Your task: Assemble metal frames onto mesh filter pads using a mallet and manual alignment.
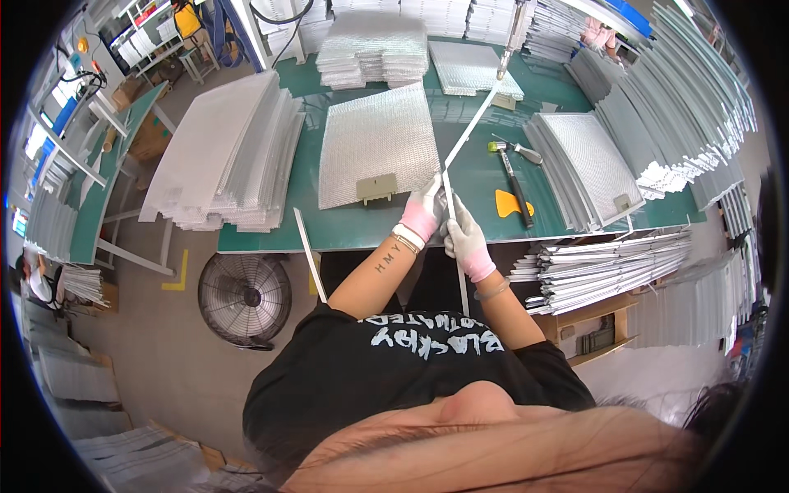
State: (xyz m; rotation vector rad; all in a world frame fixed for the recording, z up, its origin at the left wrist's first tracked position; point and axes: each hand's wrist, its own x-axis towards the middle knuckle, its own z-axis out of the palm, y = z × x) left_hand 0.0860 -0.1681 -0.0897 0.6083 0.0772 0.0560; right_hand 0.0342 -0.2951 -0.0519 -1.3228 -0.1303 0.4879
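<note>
Both of my hands wear white and pink gloves and meet at the table's front edge. My left hand is closed on a thin white metal strip that slants away to the far right. Just below it, my right hand is closed round a second white strip running down toward my body. The two strips meet at an angle by my fingers; the joint itself is partly covered. Beside my left hand lies a silvery mesh panel with a grey-green tab at its near edge. Another strip shows left of my left forearm.
Right on the green table lie a mallet, a screwdriver and a yellow scraper. Panel stacks stand left and right. Metal strips are piled below the right edge. A floor fan stands lower left.
</note>
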